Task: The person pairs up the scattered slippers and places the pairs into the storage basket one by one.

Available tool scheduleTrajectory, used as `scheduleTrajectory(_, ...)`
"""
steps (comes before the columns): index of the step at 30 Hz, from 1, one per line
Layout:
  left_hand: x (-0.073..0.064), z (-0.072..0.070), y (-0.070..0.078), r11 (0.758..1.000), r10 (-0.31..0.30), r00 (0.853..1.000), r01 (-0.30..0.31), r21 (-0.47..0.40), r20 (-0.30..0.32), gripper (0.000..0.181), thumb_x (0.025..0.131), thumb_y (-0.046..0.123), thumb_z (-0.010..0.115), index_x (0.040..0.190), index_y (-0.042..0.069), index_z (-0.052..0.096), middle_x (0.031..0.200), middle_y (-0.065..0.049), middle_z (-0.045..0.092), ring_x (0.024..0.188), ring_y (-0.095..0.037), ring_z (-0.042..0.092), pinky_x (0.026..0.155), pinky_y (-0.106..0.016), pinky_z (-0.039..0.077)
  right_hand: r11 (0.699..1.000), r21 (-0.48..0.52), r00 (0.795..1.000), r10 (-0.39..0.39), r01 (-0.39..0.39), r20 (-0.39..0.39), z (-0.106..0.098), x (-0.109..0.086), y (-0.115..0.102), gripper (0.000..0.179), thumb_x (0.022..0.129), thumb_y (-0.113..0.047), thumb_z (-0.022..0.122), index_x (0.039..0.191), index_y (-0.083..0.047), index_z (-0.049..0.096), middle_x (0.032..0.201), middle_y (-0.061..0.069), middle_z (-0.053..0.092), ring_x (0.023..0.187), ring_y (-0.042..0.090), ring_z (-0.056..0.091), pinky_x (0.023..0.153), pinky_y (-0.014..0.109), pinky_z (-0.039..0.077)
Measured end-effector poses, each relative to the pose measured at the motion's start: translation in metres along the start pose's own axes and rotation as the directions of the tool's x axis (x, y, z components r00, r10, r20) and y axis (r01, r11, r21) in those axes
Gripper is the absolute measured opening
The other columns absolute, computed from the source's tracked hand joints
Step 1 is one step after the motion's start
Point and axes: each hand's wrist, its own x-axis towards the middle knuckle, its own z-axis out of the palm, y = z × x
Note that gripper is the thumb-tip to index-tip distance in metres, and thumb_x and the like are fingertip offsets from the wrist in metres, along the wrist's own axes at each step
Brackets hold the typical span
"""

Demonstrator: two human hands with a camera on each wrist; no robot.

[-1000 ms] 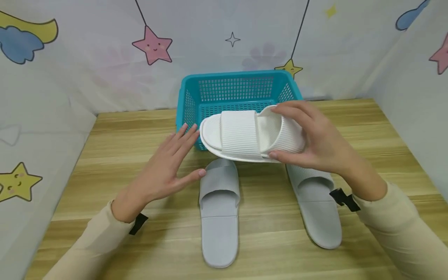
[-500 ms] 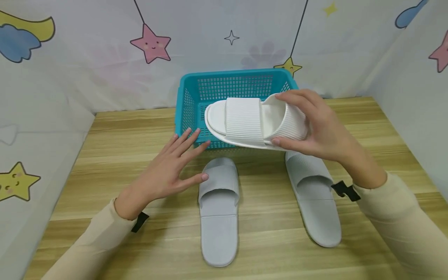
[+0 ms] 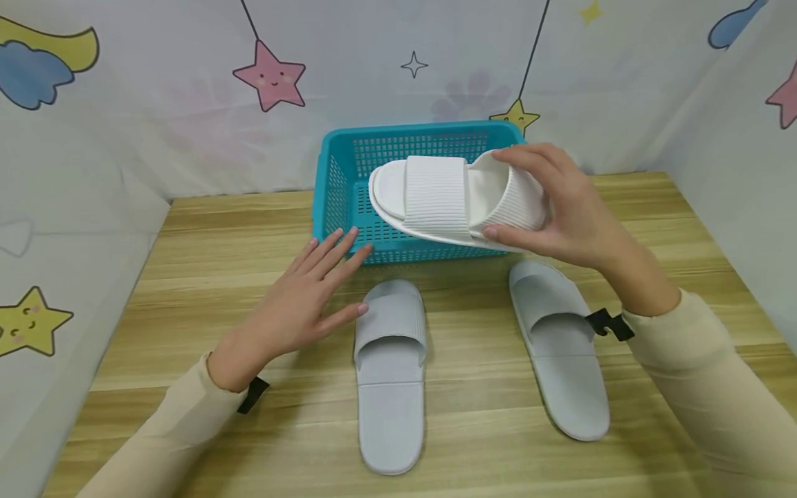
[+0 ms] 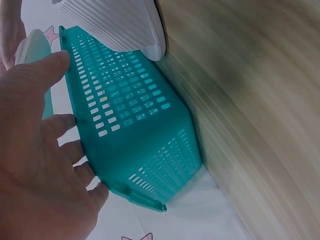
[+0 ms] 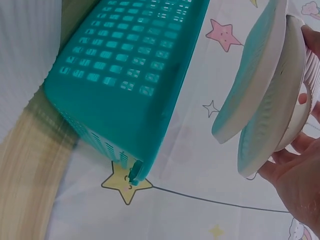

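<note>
A pair of white slippers (image 3: 436, 197), nested one in the other, is held by my right hand (image 3: 569, 207) at the heel end. In the right wrist view the soles of the white slippers (image 5: 265, 95) tilt side by side, above the rim of the teal basket (image 5: 170, 100). My left hand (image 3: 292, 301) has its fingers spread at the near rim of the teal basket (image 3: 330, 249); in the left wrist view its fingertips (image 4: 75, 150) lie along that rim, and I cannot tell how firmly they touch. The slippers hide part of the basket's inside.
One grey slipper (image 3: 391, 377) lies in front of the basket, toe pointing to it. Another grey slipper (image 3: 563, 360) lies to the right, slightly angled. All stand on a wood-grain tabletop (image 3: 473, 429), with a printed cloth (image 3: 373, 41) behind and at the sides.
My right hand has carried the white slippers away from me and slightly right, from the basket's front edge to over its inside. My left hand has shifted only slightly, fingers spread wider.
</note>
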Motion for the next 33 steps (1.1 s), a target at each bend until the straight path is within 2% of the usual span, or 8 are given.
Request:
scheduleTrajectory(5, 0.0, 0.001, 0.0, 1.0, 0.01, 1.0, -0.01, -0.001, -0.006, 0.083, 0.102, 0.04, 0.071, 0.169, 0.013, 0.029, 0.176, -0.015, 0.021, 0.164, -0.036, 0.013, 0.132, -0.056, 0.01, 1.0, 0.001, 1.0, -0.006, 0.006, 0.002, 0.001, 0.006, 0.004, 0.085, 0.086, -0.055, 0.083, 0.15, -0.006, 0.056, 0.144, 0.018, 0.058, 0.124, 0.027, 0.054, 0.092, 0.025, 0.044)
scheduleTrajectory(6, 0.0, 0.001, 0.0, 1.0, 0.01, 1.0, -0.01, -0.001, -0.007, 0.083, 0.102, 0.04, 0.071, 0.169, 0.013, 0.029, 0.176, -0.015, 0.021, 0.164, -0.036, 0.013, 0.132, -0.056, 0.01, 1.0, -0.001, 1.0, -0.006, 0.006, 0.003, 0.001, 0.007, 0.004, 0.085, 0.087, -0.057, 0.081, 0.151, -0.007, 0.056, 0.145, 0.017, 0.057, 0.125, 0.027, 0.054, 0.092, 0.025, 0.044)
scheduleTrajectory(8, 0.0, 0.001, 0.0, 1.0, 0.012, 1.0, -0.012, 0.002, -0.009, 0.083, 0.102, 0.038, 0.071, 0.169, 0.013, 0.029, 0.176, -0.015, 0.021, 0.164, -0.036, 0.015, 0.132, -0.056, 0.011, 1.0, -0.008, 1.0, -0.004, 0.004, 0.008, 0.001, 0.009, 0.006, 0.085, 0.087, -0.053, 0.084, 0.152, -0.007, 0.055, 0.146, 0.017, 0.056, 0.126, 0.027, 0.053, 0.092, 0.027, 0.044)
scheduleTrajectory(13, 0.001, 0.001, 0.0, 1.0, 0.016, 1.0, -0.015, 0.007, -0.008, 0.083, 0.102, 0.036, 0.072, 0.169, 0.012, 0.029, 0.175, -0.017, 0.023, 0.162, -0.038, 0.018, 0.131, -0.057, 0.01, 1.0, -0.005, 1.0, 0.011, -0.011, 0.026, 0.002, 0.014, 0.009, 0.085, 0.078, -0.03, 0.091, 0.153, -0.01, 0.055, 0.149, 0.015, 0.055, 0.128, 0.025, 0.052, 0.092, 0.033, 0.045)
scheduleTrajectory(21, 0.001, 0.002, 0.0, 1.0, 0.018, 1.0, -0.018, -0.004, -0.005, 0.082, 0.101, 0.033, 0.073, 0.168, 0.012, 0.03, 0.175, -0.018, 0.023, 0.161, -0.04, 0.02, 0.131, -0.059, 0.011, 1.0, 0.0, 0.999, -0.031, 0.031, 0.034, 0.008, 0.022, 0.022, 0.085, 0.076, -0.026, 0.094, 0.151, -0.01, 0.057, 0.151, 0.013, 0.055, 0.133, 0.028, 0.05, 0.093, 0.039, 0.046)
scheduleTrajectory(26, 0.002, 0.004, 0.0, 1.0, 0.028, 1.0, -0.028, -0.008, -0.008, 0.083, 0.1, 0.031, 0.075, 0.168, 0.011, 0.031, 0.174, -0.019, 0.025, 0.16, -0.042, 0.021, 0.13, -0.062, 0.012, 0.999, -0.011, 0.998, -0.04, 0.04, 0.048, 0.014, 0.028, 0.03, 0.086, 0.077, -0.025, 0.093, 0.152, -0.008, 0.055, 0.15, 0.017, 0.054, 0.132, 0.03, 0.05, 0.092, 0.045, 0.048)
scheduleTrajectory(33, 0.003, 0.004, 0.0, 0.999, 0.034, 0.999, -0.034, 0.005, -0.017, 0.085, 0.099, 0.029, 0.077, 0.168, 0.009, 0.03, 0.174, -0.02, 0.025, 0.159, -0.043, 0.023, 0.128, -0.066, 0.014, 1.0, -0.021, 0.997, 0.02, -0.019, 0.07, 0.023, 0.039, 0.039, 0.084, 0.079, -0.025, 0.093, 0.153, -0.014, 0.055, 0.151, 0.013, 0.053, 0.134, 0.029, 0.048, 0.092, 0.05, 0.049)
